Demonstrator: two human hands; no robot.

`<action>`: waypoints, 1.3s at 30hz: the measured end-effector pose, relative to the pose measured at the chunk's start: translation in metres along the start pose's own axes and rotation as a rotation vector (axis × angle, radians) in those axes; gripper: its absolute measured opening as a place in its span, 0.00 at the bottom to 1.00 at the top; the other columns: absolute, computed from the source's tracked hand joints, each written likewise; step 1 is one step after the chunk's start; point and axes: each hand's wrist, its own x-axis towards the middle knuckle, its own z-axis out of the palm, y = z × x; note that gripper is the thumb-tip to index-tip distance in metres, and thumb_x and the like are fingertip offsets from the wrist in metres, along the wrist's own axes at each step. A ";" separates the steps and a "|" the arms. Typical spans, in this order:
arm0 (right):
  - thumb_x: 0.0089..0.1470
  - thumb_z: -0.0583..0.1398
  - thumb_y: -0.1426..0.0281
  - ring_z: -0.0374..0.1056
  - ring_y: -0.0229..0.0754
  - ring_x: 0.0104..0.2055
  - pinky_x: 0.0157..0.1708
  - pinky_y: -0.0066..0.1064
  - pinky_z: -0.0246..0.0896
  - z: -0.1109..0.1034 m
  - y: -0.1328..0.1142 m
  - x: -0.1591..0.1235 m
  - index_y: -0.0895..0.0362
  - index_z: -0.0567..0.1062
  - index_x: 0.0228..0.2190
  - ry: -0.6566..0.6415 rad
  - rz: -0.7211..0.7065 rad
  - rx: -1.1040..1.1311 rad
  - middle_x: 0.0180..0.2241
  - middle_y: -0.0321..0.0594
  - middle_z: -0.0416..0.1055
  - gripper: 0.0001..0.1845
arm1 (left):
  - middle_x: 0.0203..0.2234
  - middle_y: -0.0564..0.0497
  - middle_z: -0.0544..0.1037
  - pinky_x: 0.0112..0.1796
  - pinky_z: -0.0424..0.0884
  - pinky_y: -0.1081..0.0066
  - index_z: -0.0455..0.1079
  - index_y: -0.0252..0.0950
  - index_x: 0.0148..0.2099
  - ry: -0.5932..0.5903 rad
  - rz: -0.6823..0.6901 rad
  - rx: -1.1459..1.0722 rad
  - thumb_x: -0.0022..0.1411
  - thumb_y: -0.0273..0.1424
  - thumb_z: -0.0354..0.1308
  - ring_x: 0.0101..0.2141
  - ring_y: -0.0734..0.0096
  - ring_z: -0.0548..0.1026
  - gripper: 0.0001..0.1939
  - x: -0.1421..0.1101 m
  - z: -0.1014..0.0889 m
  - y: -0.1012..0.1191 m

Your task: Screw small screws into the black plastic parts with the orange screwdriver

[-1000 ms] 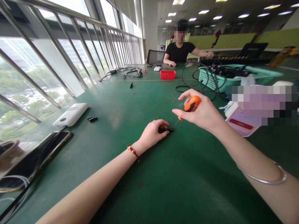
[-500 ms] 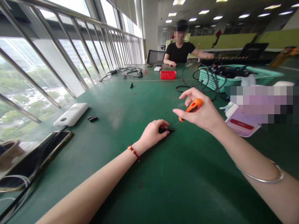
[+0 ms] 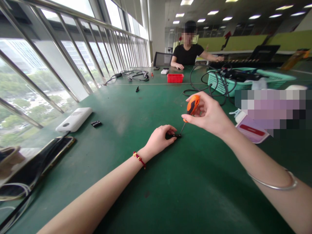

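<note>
My left hand (image 3: 162,138) is closed on a small black part (image 3: 178,136) and holds it against the green tabletop (image 3: 151,175). My fingers cover much of the part, and its exact kind cannot be made out. In my right hand (image 3: 209,115) is a screwdriver (image 3: 193,104) with an orange and black handle, gripped by thumb and fingers. Its thin shaft slants down, and the tip meets the part's right end, just beyond my left fingertips.
A white power bank (image 3: 75,119), a small black piece (image 3: 96,123) and a phone (image 3: 56,156) lie left. Ahead are a red bin (image 3: 175,78) and a teal basket (image 3: 220,84) with cables. A co-worker (image 3: 187,53) sits across the table.
The screwdriver handle has swung left and more upright, with my right fingers shifted around it. My left hand and the black part have stayed in place.
</note>
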 end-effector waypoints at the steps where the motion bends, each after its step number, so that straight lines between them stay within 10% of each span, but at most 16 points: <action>1: 0.38 0.68 0.63 0.59 0.35 0.22 0.20 0.28 0.56 0.001 0.002 0.000 0.54 0.68 0.33 0.005 0.001 -0.010 0.26 0.33 0.66 0.20 | 0.34 0.49 0.77 0.41 0.73 0.68 0.71 0.35 0.43 0.001 0.002 0.001 0.53 0.25 0.59 0.36 0.68 0.75 0.13 0.000 0.000 0.000; 31: 0.41 0.64 0.66 0.56 0.33 0.20 0.21 0.27 0.52 0.000 -0.011 -0.004 0.55 0.70 0.34 0.025 0.060 -0.089 0.20 0.29 0.61 0.16 | 0.34 0.49 0.77 0.41 0.71 0.67 0.70 0.35 0.43 -0.002 0.013 -0.008 0.53 0.27 0.59 0.36 0.68 0.74 0.13 0.001 0.001 -0.001; 39: 0.44 0.63 0.57 0.53 0.34 0.19 0.21 0.29 0.48 0.001 -0.016 -0.006 0.55 0.71 0.21 0.076 0.093 -0.247 0.15 0.31 0.60 0.14 | 0.37 0.48 0.74 0.46 0.66 0.59 0.72 0.37 0.38 0.046 -0.003 0.245 0.52 0.34 0.61 0.41 0.59 0.69 0.11 -0.002 -0.004 0.009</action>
